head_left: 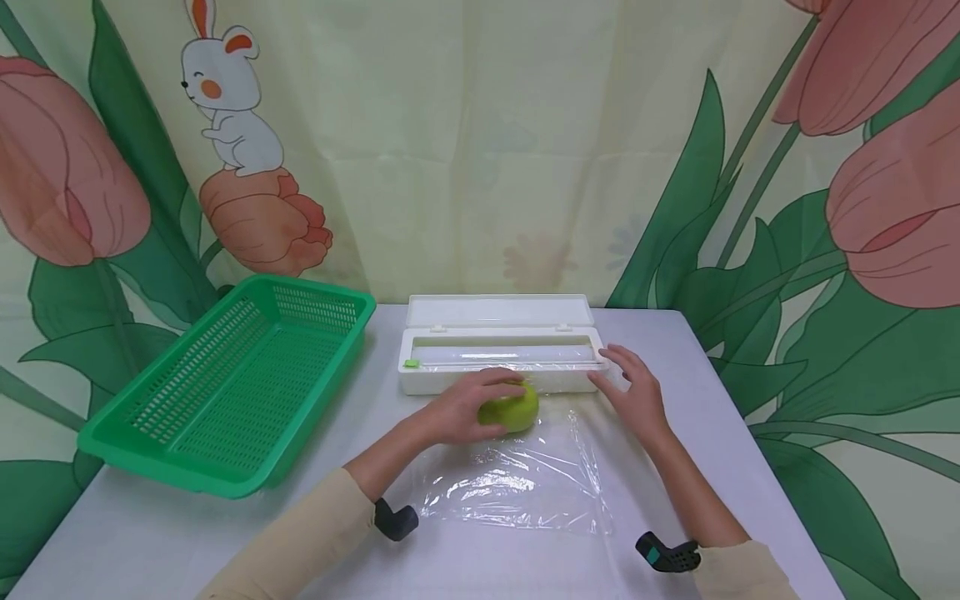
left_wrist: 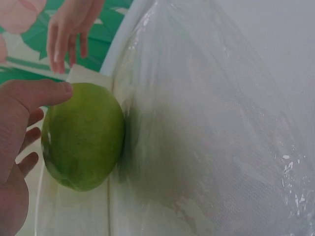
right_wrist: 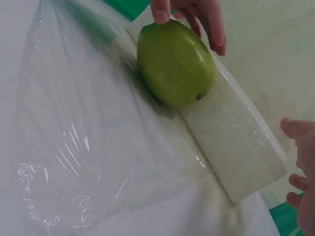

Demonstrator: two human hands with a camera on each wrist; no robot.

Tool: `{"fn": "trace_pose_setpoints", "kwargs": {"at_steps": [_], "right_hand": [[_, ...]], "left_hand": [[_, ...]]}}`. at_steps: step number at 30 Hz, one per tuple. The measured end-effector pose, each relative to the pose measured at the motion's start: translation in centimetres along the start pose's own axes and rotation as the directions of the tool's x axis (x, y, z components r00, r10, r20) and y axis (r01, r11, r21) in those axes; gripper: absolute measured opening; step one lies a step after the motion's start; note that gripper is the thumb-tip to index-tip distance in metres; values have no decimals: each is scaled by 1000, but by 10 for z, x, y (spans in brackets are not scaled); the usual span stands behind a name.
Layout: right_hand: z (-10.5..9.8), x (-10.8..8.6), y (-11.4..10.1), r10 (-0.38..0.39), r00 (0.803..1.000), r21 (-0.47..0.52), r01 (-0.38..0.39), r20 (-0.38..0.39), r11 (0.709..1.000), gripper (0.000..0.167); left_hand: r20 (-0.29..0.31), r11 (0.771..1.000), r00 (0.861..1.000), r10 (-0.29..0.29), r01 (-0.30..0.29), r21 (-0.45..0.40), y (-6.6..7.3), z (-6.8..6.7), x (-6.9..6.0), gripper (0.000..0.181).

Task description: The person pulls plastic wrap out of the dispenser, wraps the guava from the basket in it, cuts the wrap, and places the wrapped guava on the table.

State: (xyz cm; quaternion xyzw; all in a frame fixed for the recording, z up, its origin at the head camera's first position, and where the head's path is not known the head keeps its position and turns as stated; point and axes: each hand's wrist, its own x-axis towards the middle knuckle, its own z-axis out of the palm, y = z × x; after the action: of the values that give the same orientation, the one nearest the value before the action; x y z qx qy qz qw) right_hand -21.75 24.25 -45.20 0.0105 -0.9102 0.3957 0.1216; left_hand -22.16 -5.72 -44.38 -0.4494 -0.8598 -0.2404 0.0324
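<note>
A green fruit (head_left: pixel 510 408) rests on clear plastic film (head_left: pixel 517 483) spread over the table in front of a white film dispenser (head_left: pixel 500 382). My left hand (head_left: pixel 468 408) holds the fruit from its left side, thumb and fingers around it; in the left wrist view the thumb touches the fruit (left_wrist: pixel 83 137). My right hand (head_left: pixel 637 396) is at the dispenser's right end, fingers spread and holding nothing; the right wrist view shows it (right_wrist: pixel 302 167) apart from the fruit (right_wrist: pixel 174 64).
A green plastic basket (head_left: pixel 225 392) stands at the left of the white table (head_left: pixel 187 533). The dispenser's lid (head_left: pixel 499 311) is raised at the back. Behind the table hangs a curtain (head_left: pixel 465 167) printed with flowers and a rabbit.
</note>
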Motion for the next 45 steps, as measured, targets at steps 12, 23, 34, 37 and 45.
{"fn": "trace_pose_setpoints", "kwargs": {"at_steps": [12,23,34,37,45], "right_hand": [[-3,-26,-10,-48,998,35,49,-32,998,47],[-10,-50,-17,-64,998,48,64,0,997,48],[-11,-74,-23,-168,986,124,166,11,978,44],[-11,-78,-24,-173,985,122,170,16,978,43],[-11,-84,-24,-173,984,105,169,34,980,40]], "left_hand": [[-32,987,994,-102,97,-129,6,-15,-22,61],[-60,968,990,-129,112,-225,4,-22,-46,66],[-64,952,983,-171,148,-268,8,-27,-72,64],[-86,952,982,-171,142,-270,8,-27,-78,64],[-78,938,974,-213,181,-296,10,-30,-93,63]]}}
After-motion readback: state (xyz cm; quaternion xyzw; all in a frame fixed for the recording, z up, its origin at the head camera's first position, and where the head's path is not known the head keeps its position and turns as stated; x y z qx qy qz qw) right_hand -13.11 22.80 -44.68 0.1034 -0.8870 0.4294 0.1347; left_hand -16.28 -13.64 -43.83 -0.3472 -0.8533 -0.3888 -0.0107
